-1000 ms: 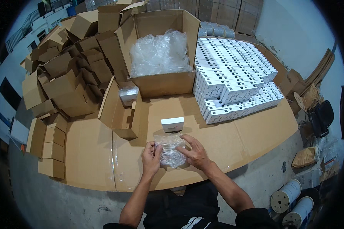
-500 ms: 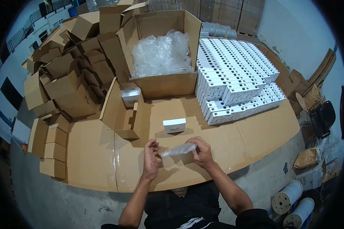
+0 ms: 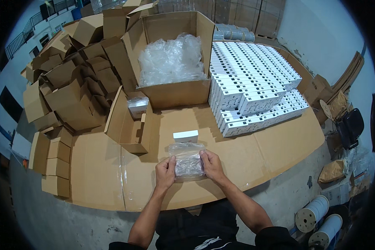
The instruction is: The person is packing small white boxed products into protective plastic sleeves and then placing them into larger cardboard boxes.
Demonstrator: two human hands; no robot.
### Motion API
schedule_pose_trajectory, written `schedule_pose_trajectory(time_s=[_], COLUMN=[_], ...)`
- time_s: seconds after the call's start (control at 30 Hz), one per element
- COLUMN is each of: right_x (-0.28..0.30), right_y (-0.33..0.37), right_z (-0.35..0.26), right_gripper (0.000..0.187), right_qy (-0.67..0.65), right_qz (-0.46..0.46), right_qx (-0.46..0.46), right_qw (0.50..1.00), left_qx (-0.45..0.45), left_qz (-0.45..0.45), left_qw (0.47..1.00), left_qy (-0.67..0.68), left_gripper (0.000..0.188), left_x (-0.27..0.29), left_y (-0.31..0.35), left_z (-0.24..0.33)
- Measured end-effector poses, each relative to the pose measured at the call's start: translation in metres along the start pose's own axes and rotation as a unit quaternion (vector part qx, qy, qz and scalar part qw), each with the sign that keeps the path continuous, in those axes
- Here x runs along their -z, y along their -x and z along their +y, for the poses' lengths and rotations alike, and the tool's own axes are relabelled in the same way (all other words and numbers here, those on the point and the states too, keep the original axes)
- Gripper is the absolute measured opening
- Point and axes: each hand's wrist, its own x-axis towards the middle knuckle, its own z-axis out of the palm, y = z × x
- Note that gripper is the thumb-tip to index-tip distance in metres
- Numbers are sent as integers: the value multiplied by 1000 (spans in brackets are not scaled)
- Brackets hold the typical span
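A clear plastic bag (image 3: 189, 163) is stretched flat above the cardboard-covered table. My left hand (image 3: 165, 172) pinches its left edge, thumb on top. On the opposite edge my right hand (image 3: 213, 166) grips it the same way. Just beyond the bag stands a small white box (image 3: 186, 136), its lower part hidden behind the film. To the left of that box is an open brown carton (image 3: 134, 147), with a plastic-wrapped white box (image 3: 138, 109) at its far end.
A big carton (image 3: 175, 93) full of crumpled clear bags (image 3: 171, 58) stands at the back. Right of it rise stacked white boxes (image 3: 254, 79). Empty brown cartons (image 3: 71, 98) heap up on the left, with several smaller ones (image 3: 57, 168) nearer. Cable spools (image 3: 312, 213) lie on the floor at right.
The bag was held tilted, mainly by my right hand, with my left fingers loose beside it. Now both hands hold it spread out flat. The view has shifted slightly.
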Motion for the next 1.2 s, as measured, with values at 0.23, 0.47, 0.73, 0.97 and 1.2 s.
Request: schedule_pose_trajectory(time_s=[0.23, 0.47, 0.73, 0.97, 1.2], right_x=[17, 21, 10, -17, -14], right_y=[4, 8, 10, 11, 8], right_z=[-10, -34, -29, -9, -18], right_gripper=[17, 35, 8, 18, 19], right_qy=[99, 347, 73, 70, 67], right_qz=[105, 47, -64, 32, 58], right_qx=[219, 448, 125, 101, 77], right_qw=[965, 823, 987, 992, 993], left_qx=[80, 121, -82, -38, -103], left_qz=[-35, -21, 12, 79, 138], left_qw=[992, 980, 987, 993, 979], left_qy=[90, 155, 135, 74, 108], left_gripper=[43, 41, 42, 23, 18], left_x=[10, 24, -7, -18, -17], left_y=[1, -5, 6, -1, -4], left_z=[14, -9, 6, 10, 8])
